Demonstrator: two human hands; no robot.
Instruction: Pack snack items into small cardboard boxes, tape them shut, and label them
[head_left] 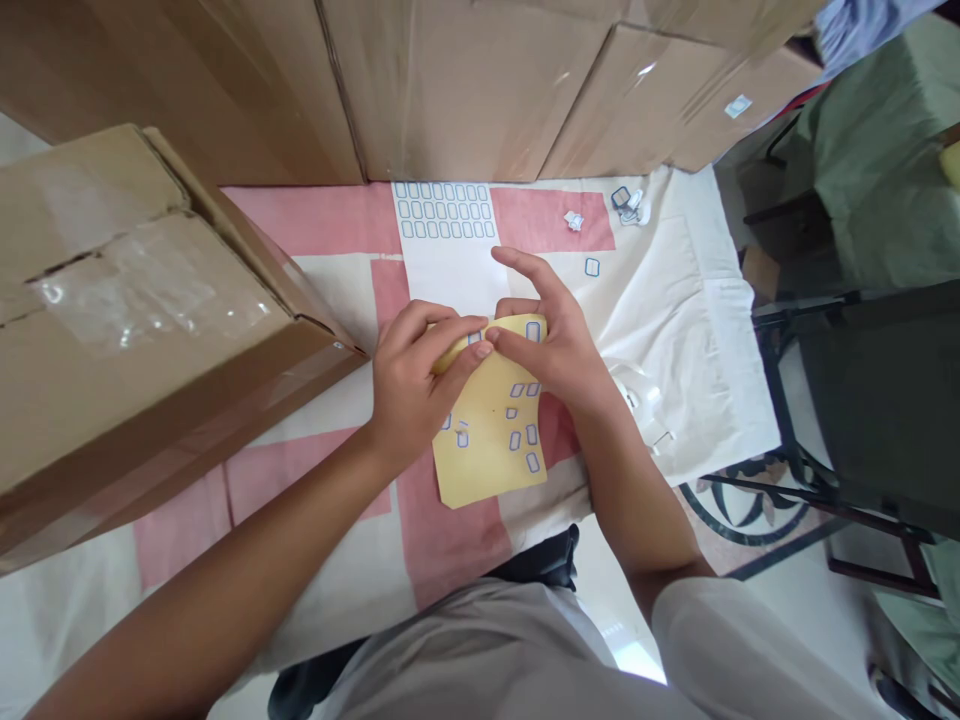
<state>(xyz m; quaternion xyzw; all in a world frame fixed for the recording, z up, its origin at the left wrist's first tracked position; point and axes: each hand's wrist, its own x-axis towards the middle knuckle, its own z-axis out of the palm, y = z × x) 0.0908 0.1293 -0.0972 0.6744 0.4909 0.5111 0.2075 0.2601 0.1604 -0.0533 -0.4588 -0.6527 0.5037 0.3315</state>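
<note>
A yellow sheet (pixel 487 465) with several small blue-outlined labels on it is held up over the cloth-covered table. My left hand (pixel 420 375) is closed on its upper left part, where the paper curls. At the top edge my right hand (pixel 551 340) grips the same sheet, thumb on the front and index finger stretched away. Both thumbs meet beside a blue-outlined label (pixel 474 338) near the top; fingers partly cover it. Beyond my hands lies a white sheet (pixel 450 270) printed with rows of blue-outlined rectangles.
Large cardboard boxes (pixel 465 90) line the table's back, and another box (pixel 150 320) stands at the left. On the cloth (pixel 675 300) to the right are a loose label (pixel 592 267), a crumpled paper scrap (pixel 574 220) and more scraps (pixel 634 207). A dark chair (pixel 885 400) stands right.
</note>
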